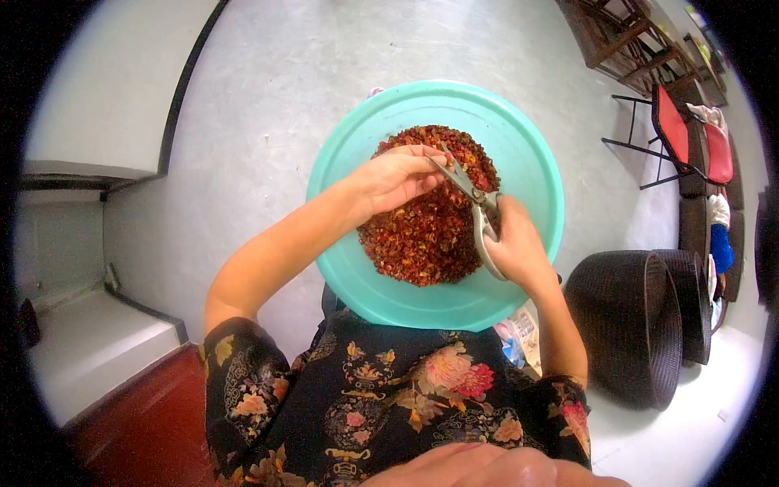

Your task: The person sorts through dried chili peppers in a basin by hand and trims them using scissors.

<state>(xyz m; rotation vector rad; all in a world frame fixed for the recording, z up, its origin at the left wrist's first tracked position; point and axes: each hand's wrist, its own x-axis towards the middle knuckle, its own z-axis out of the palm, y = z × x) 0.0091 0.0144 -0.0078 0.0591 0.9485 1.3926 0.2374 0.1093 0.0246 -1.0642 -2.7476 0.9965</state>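
Nearest you: your dark floral top (377, 398), then the teal basin (406, 311), red-brown pieces (418, 247) heaped inside. Above them, your right hand (519, 243) grips scissors (479, 196); the blades reach your left hand (399, 177) (whether its fingertips pinch anything, cannot tell). Beyond: smooth grey floor (268, 57), dark woven chair (614, 321) rightward, red folding chair (670, 126), wooden furniture (621, 42) farthest.

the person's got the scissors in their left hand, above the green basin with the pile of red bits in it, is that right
Not quite: the hand is wrong. The head view shows the scissors in the person's right hand; the left hand is beside the blades. The scissors are indeed above the green basin with the pile of red bits in it.
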